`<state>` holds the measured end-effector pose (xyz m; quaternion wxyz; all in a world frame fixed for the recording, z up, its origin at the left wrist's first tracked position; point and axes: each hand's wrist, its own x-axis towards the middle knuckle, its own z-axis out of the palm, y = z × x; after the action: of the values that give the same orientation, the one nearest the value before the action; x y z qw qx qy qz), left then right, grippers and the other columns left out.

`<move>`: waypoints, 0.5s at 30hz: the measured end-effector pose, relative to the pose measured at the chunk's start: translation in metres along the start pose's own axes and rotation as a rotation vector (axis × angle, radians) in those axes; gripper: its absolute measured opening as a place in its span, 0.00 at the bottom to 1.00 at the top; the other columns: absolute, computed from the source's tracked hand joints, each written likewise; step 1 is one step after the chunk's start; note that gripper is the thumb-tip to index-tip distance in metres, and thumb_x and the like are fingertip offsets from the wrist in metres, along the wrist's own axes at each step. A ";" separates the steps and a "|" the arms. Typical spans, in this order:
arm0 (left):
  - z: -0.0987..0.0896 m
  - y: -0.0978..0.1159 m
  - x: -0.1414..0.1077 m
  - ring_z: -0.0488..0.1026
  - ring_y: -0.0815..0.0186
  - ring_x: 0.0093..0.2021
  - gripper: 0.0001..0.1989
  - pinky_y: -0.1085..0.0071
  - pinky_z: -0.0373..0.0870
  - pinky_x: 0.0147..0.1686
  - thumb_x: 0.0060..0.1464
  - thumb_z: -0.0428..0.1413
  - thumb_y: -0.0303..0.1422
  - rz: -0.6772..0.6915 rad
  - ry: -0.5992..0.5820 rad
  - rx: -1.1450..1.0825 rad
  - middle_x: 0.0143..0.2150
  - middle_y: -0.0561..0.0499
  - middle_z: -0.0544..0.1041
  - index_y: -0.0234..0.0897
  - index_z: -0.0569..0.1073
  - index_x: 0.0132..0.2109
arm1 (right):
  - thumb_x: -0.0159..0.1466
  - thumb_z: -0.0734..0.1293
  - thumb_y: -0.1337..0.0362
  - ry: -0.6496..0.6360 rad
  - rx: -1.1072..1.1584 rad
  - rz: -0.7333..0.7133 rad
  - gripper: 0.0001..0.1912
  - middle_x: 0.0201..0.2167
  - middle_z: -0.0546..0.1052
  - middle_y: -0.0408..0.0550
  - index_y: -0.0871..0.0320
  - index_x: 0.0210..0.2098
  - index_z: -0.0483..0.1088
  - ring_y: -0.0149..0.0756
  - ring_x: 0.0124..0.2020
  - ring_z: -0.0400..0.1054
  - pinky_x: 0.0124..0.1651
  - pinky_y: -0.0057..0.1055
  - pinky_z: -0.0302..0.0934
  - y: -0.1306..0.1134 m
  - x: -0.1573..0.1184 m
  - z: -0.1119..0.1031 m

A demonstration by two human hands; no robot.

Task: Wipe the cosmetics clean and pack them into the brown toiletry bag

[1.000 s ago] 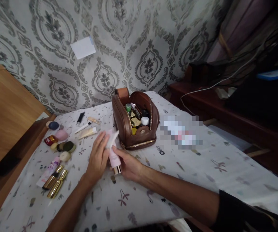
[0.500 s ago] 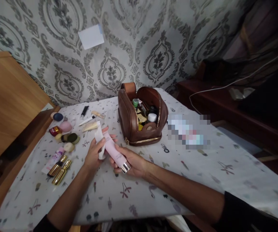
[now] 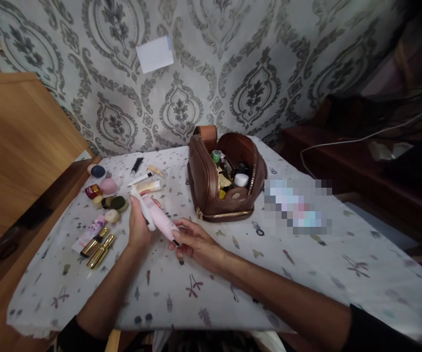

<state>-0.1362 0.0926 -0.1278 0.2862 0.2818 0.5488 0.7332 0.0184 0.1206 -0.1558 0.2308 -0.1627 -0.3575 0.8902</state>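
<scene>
A pale pink squeeze tube with a shiny silver cap slants between my two hands above the table. My left hand is closed round its upper end, with a crumpled white wipe pressed along the tube's side. At the capped end, my right hand grips with thumb and fingers, covering most of the cap. Just beyond my left hand lies a cream-coloured tube with a white cap. Right of the hands, a brown cosmetic bag stands unzipped, holding several jars and bottles.
Left on the patterned tablecloth lie gold lipstick tubes, a pink sponge, a small red bottle and a black tube. A blurred-out item lies right of the bag. A wooden panel borders the left side.
The view has swung left, so everything sits further right. My right hand has slid down onto the tube's cap, which it now mostly hides. My left hand still holds the wipe against the tube.
</scene>
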 end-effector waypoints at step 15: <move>0.011 -0.001 -0.021 0.71 0.71 0.25 0.24 0.76 0.68 0.23 0.45 0.66 0.41 0.009 -0.160 0.076 0.33 0.54 0.78 0.39 0.69 0.47 | 0.63 0.70 0.48 -0.048 0.154 0.206 0.19 0.19 0.72 0.40 0.60 0.33 0.68 0.22 0.14 0.55 0.17 0.21 0.43 -0.006 0.007 -0.009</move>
<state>-0.1138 0.0850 -0.1281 0.3148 0.3528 0.5502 0.6883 0.0183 0.1331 -0.1589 0.1414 -0.1592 -0.2746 0.9377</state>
